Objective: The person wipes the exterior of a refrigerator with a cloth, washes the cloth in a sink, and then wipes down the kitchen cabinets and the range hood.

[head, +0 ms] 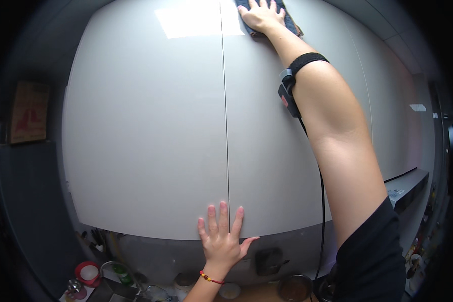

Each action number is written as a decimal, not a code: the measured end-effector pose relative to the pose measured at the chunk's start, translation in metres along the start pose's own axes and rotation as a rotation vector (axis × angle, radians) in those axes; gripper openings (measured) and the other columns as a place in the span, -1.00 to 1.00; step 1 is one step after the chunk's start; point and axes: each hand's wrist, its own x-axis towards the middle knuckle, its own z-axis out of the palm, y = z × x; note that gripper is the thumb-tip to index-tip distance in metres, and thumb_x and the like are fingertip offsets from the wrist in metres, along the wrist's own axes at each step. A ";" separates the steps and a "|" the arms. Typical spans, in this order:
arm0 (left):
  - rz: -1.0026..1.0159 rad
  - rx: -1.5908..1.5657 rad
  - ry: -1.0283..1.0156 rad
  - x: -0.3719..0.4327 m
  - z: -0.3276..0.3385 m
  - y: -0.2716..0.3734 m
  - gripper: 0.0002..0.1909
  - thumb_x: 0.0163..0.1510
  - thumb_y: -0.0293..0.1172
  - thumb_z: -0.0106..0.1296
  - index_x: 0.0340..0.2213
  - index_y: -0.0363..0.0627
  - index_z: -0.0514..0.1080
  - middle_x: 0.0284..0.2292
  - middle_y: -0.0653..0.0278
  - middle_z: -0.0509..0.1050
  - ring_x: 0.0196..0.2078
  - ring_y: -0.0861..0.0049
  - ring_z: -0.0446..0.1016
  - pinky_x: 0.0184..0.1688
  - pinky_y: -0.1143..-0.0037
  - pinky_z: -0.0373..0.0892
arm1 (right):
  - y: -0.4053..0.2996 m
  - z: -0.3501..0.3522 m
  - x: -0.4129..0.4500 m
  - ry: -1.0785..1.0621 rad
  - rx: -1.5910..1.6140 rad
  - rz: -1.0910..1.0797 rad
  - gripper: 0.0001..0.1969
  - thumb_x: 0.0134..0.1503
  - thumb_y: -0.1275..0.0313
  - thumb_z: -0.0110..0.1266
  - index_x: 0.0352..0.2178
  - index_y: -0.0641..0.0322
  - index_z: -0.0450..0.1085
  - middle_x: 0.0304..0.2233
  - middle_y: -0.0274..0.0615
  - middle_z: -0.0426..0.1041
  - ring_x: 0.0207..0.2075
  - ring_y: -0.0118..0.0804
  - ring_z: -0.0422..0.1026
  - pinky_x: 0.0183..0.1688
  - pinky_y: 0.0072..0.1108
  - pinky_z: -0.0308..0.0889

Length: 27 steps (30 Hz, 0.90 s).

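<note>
Glossy white cabinet doors (147, 124) fill most of the view, with a thin vertical seam between two of them. High up on the right-hand door, my right hand (262, 16) presses a dark blue cloth (291, 23) flat with spread fingers. A black strap with a small device (288, 96) and a cable is on my right arm. My left hand (222, 241) rests with fingers spread over the lower edge of the doors, across the seam, holding nothing. A red and yellow beaded bracelet (211, 278) circles the left wrist.
Below the doors are a sink faucet (115, 263), a red bowl (88, 273), a green bottle (123, 275), a glass lid or bowl (295, 287) and a hanging dark pan (268, 261). A cardboard box (29, 112) stands atop a dark cabinet (30, 211) at left. A range hood edge (409, 187) juts out at right.
</note>
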 end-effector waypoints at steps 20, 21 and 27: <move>-0.061 -0.295 0.108 -0.016 -0.010 0.080 -0.25 -0.06 -0.44 0.13 0.20 -0.21 0.22 0.31 -0.23 -0.06 0.39 -0.19 -0.22 0.35 -0.04 -0.26 | -0.006 -0.009 -0.151 0.028 0.027 -0.456 -0.31 0.26 -0.15 -0.39 0.33 -0.15 0.01 0.39 -0.05 -0.09 0.41 0.05 -0.19 0.38 -0.08 -0.28; 0.014 -0.400 0.101 -0.020 -0.009 0.095 -0.27 -0.07 -0.48 0.09 0.19 -0.21 0.23 0.30 -0.23 -0.03 0.38 -0.20 -0.19 0.35 -0.03 -0.25 | -0.001 -0.008 -0.161 0.022 0.048 -0.467 -0.31 0.26 -0.15 -0.39 0.33 -0.14 0.02 0.38 -0.04 -0.09 0.41 0.06 -0.19 0.38 -0.07 -0.28; 0.071 -0.505 -0.069 0.011 -0.005 0.180 -0.23 -0.08 -0.49 0.07 0.22 -0.21 0.18 0.31 -0.20 -0.05 0.38 -0.21 -0.18 0.33 -0.05 -0.12 | 0.063 -0.038 -0.193 -0.032 0.097 -0.477 -0.32 0.26 -0.15 -0.37 0.32 -0.16 0.05 0.38 -0.03 -0.09 0.41 0.04 -0.20 0.38 -0.08 -0.29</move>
